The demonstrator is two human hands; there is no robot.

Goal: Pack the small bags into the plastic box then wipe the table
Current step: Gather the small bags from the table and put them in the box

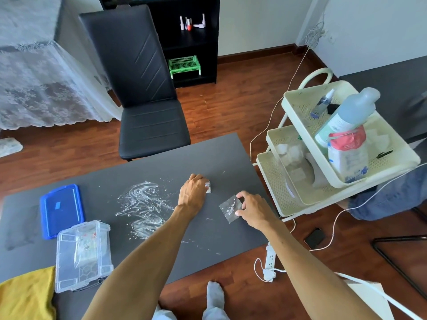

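Clear box [84, 255] on table [208, 232], lid [62, 210] off beside it, bags inside, count unclear. Two bags outside: my left hand [193, 192] grasping small bag [208, 187]; my right hand [253, 210] pinching bigger bag [230, 207].

Bare table [208, 158] between hands and plastic box [84, 255], crossed by wet smear [143, 204]; cart [323, 158] crowds right edge.

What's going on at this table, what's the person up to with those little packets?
A person is gathering small bags off a grey table. The left hand holds one small bag, and the right hand pinches a clear bag. The open plastic box already holds some bags, with its blue lid beside it. A wet smear remains unwiped, and a yellow cloth waits nearby.
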